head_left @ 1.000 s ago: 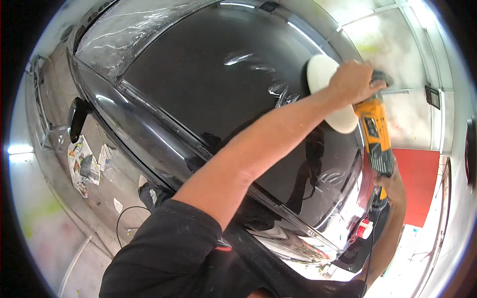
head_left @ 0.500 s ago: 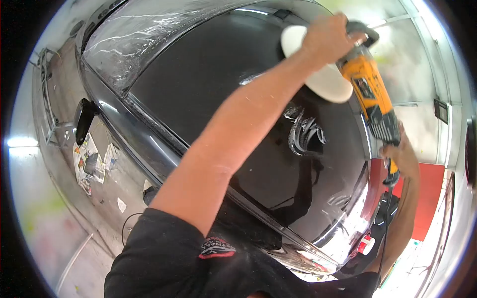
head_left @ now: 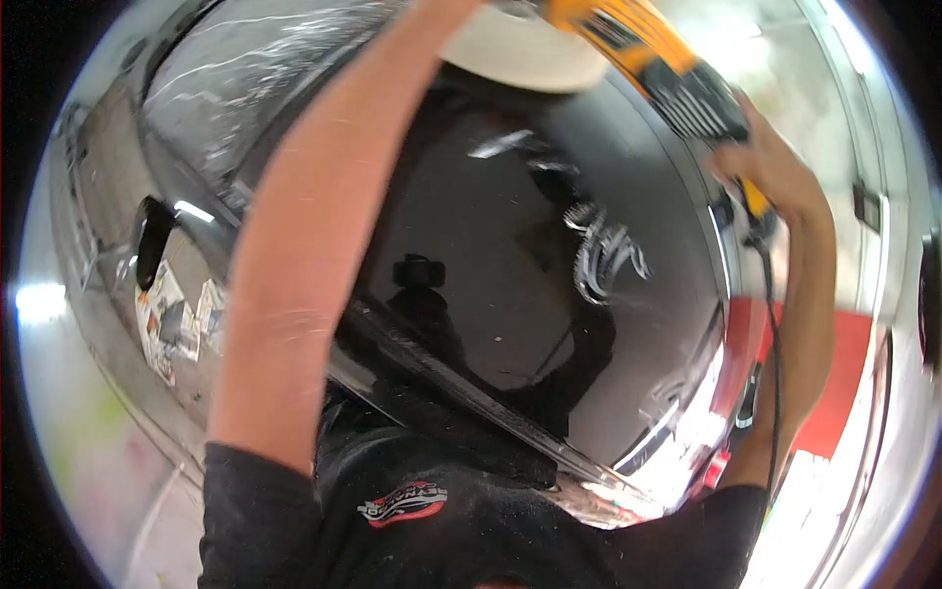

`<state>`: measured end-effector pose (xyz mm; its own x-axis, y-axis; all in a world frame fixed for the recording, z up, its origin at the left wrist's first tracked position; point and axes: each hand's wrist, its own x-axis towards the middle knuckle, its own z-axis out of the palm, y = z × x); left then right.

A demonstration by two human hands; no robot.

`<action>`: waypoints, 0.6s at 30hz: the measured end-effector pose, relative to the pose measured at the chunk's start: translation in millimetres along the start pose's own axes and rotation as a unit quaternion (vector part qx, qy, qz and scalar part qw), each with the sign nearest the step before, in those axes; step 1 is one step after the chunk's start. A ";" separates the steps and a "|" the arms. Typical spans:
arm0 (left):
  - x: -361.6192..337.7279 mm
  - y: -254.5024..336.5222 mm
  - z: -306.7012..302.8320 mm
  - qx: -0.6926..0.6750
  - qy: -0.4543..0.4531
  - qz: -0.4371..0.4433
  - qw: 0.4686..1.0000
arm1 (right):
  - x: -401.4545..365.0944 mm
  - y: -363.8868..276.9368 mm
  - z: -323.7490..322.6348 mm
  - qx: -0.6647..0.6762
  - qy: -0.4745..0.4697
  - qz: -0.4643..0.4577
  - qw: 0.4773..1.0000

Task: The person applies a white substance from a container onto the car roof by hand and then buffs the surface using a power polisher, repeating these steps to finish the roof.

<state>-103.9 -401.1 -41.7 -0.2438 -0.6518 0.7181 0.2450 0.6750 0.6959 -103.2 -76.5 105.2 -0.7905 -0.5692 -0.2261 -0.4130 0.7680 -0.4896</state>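
An orange and black polisher with a wide off-white pad is at the top of the view, over the glossy black car panel. My right hand is wrapped round the tool's rear handle. My left forearm reaches up to the top edge, where the hand itself is cut off. White streaks of compound lie on the panel, below the pad and apart from it.
A black side mirror juts out at the left, above newspaper on the floor. Plastic film covers the upper left of the car. A black cable hangs from the tool along my right arm. A red panel stands at the right.
The polisher and pad have moved up and left across the panel. My left arm has swung left and its hand has left the view. My right hand has moved up with the tool.
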 end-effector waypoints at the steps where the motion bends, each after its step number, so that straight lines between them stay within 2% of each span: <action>1: -3.1 18.0 -3.0 0.044 -0.076 -0.032 0.996 | -7.4 3.7 -11.6 0.002 -0.027 0.024 0.999; 2: -13.6 5.5 9.4 0.158 -0.166 0.057 0.972 | -13.8 11.5 -28.0 0.000 -0.056 0.049 0.997; 3: -17.8 49.5 11.7 -0.046 -0.118 -0.091 0.988 | -27.9 20.9 -33.2 -0.001 -0.027 0.077 0.997; 4: -26.2 65.5 18.6 -0.077 -0.084 -0.058 0.992 | -41.6 31.2 -36.0 -0.001 0.006 0.101 0.995; 5: -26.6 75.6 12.2 -0.107 -0.175 -0.118 0.972 | -52.4 37.9 -39.9 0.001 0.022 0.114 0.993; 6: -27.3 90.3 10.4 -0.068 -0.198 -0.130 0.969 | -62.1 33.2 -41.4 -0.004 0.029 0.119 0.993; 7: -36.0 92.8 21.1 -0.080 -0.144 -0.104 0.981 | -69.7 26.2 -41.0 -0.008 0.036 0.136 0.990; 9: -39.6 97.1 15.3 -0.086 -0.156 -0.121 0.977 | -76.0 15.4 -35.2 -0.011 0.041 0.179 0.983; 12: -39.1 85.0 2.1 -0.069 -0.174 -0.150 0.971 | -67.4 10.4 -22.1 0.013 0.029 0.188 0.982; 15: -22.1 62.0 -12.4 -0.101 -0.132 -0.158 0.973 | -45.2 -20.8 -25.2 -0.056 0.064 0.146 0.986; 18: -15.8 41.4 -46.8 -0.119 -0.060 -0.174 0.976 | -25.1 -50.2 -19.9 -0.067 0.050 0.116 0.990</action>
<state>-46.0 -379.0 -24.0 -0.4555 -0.7722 0.4431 0.3358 0.3120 0.8888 -71.6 -94.9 152.2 -0.9094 -0.3458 -0.2312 -0.2657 0.9105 -0.3169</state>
